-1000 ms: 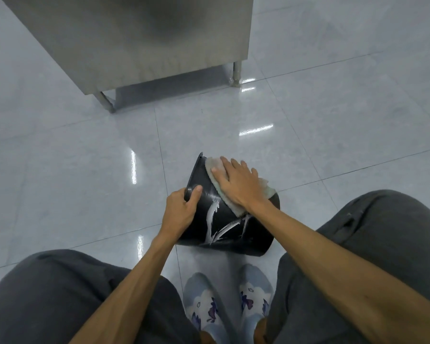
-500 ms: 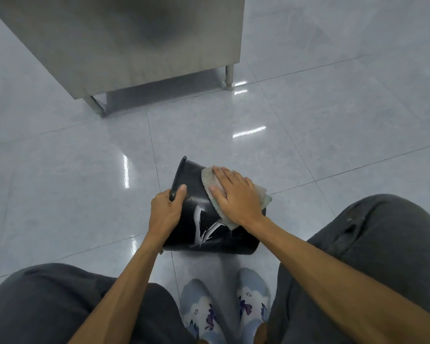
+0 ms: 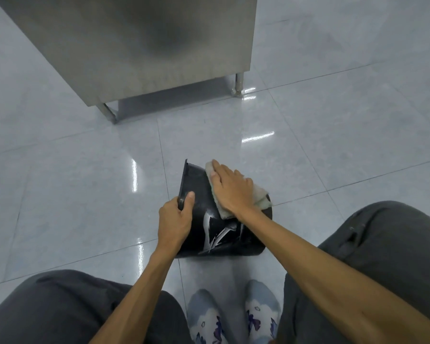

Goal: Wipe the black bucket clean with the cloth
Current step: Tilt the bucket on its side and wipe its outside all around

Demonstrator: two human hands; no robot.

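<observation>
Since half a second earlier, the right hand [image 3: 230, 188] had slid the cloth [image 3: 257, 196] farther up the bucket's side toward its rim, the fingertips now reaching past the cloth's upper edge, while the left hand [image 3: 175, 222] had kept its grip at the same place on the rim. The black bucket [image 3: 199, 192] lay tilted on its side on the floor [image 3: 85, 184], its open mouth turned to the left and away from the person, its base toward the right. White streaks showed on the dark wall below the cloth. The left hand was closed around the near part of the rim, thumb on the outer wall and fingers curled over the edge. The right hand lay flat and spread, palm down, pressing the pale folded cloth against the upper side of the bucket; it pressed rather than gripped. Just below the bucket, two patterned shoes [image 3: 209, 319] stood close together on the tiles, between knees in dark grey trousers [image 3: 382, 244]. Farther off stood a steel cabinet [image 3: 147, 45] on short legs.
</observation>
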